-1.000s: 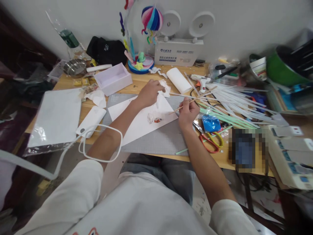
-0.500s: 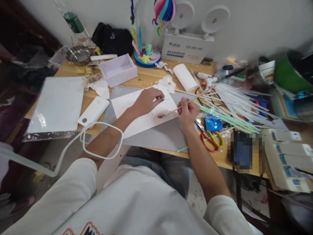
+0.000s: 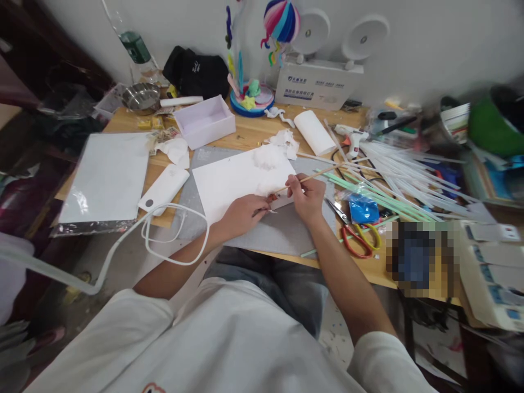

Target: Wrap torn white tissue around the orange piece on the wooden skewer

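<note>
The left hand is pinching a thin tool (too small to identify), a reddish-brown piece is showing by the near edge of the white sheet, and the right hand is grasping a wooden stick.

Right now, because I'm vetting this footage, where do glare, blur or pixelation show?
In the head view, glare streaks the plastic sleeve; the green bowl looks soft; blocky pixels mask something right of the scissors; fine detail at the left hand is unclear.

Lane between box and paper; scissors, seemingly heaped straws blocking right
</note>
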The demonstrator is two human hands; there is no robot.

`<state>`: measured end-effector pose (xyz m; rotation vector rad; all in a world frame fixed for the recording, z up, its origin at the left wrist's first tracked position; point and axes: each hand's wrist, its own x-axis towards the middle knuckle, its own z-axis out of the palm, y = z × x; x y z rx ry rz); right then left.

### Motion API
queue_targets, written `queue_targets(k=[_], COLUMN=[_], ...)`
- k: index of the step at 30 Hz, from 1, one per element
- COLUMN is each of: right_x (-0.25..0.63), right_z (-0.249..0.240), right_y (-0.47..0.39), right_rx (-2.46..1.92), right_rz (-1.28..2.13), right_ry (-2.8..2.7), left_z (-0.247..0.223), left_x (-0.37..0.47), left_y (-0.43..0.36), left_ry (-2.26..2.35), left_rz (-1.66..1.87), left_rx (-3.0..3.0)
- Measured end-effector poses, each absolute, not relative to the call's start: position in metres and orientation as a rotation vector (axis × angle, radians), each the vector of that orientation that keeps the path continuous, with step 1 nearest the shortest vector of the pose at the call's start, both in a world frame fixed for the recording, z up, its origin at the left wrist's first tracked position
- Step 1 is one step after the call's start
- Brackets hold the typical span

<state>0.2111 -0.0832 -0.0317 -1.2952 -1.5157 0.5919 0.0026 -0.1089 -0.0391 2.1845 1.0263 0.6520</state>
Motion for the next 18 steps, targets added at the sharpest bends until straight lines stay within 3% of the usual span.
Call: queue_targets(k=[7, 18], right_x=[0.213, 0.213], right_z=[-0.033, -0.032], right_y=[-0.082, -0.082], right_rx=[-1.315, -1.316], right_rz=[0.555, 0.525], right_ry=[-1.514, -1.544], left_z=[-0.034, -0.01], left_x=[0.006, 0.023], left_y=[-0.096, -0.074], left_ry=[1.221, 1.378], left_rz=[0.67, 0.296], left_rx=[2.107, 2.137])
